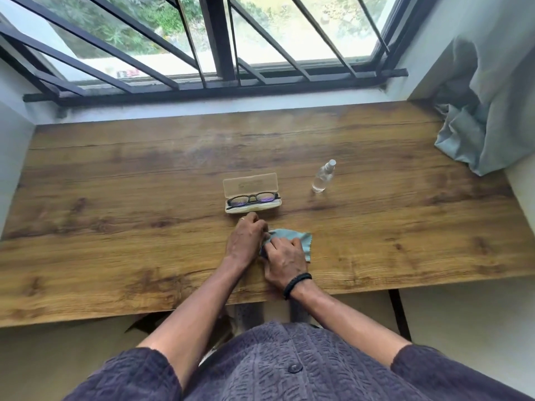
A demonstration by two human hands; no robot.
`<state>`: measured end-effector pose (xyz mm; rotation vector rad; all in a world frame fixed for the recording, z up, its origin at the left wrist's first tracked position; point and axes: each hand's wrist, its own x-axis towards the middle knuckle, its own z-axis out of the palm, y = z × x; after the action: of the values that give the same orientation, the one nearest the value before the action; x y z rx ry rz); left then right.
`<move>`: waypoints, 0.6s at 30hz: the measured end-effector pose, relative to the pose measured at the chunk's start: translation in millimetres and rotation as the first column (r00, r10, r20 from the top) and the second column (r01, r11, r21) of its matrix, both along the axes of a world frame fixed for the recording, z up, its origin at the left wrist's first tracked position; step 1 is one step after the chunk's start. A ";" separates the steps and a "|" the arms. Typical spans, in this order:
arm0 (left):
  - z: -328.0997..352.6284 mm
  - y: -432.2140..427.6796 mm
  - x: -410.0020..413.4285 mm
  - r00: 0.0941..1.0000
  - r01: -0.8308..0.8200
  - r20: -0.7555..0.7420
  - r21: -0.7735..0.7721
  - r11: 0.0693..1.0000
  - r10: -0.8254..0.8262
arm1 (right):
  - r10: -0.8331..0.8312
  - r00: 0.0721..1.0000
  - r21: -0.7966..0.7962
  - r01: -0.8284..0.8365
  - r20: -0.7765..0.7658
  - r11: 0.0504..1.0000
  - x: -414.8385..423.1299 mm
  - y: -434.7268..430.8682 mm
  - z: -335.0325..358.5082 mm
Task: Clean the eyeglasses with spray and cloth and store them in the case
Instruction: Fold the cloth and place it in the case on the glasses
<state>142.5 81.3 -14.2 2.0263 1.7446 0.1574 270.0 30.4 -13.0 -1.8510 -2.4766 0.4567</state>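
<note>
Black-framed eyeglasses (252, 198) lie folded in an open pale case (251, 185) whose lid stands up behind them. A small clear spray bottle (323, 177) stands upright to the right of the case. A light blue cloth (304, 241) lies on the wooden table (115, 183) just in front of the case. My left hand (246, 238) pinches the cloth's left edge. My right hand (285, 261), with a black band on its wrist, presses on the cloth and covers much of it.
A barred window (217, 53) runs along the far edge of the table. A grey-green curtain (477, 125) bunches onto the table's far right corner. White walls close in both table ends.
</note>
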 end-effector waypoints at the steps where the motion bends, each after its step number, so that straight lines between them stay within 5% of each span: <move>1: 1.1 1.0 0.7 1.000 -0.012 0.007 -0.020 1.000 0.012 | 0.006 1.000 0.005 -0.006 0.010 1.000 -1.4 -0.2 -0.3; 12: 20.9 19.1 3.8 0.985 -0.171 -0.054 -0.230 0.958 0.163 | -0.006 0.998 -0.016 0.007 0.068 1.000 -16.5 -0.7 -1.2; 18: 26.0 23.6 -0.9 0.974 -0.225 -0.046 -0.300 0.927 0.222 | -0.136 0.988 0.004 0.137 -0.073 0.991 -15.6 -8.0 5.5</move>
<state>141.6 104.9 11.8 1.6119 1.8751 -0.0495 254.4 22.4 -7.5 -1.9474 -2.2840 0.4965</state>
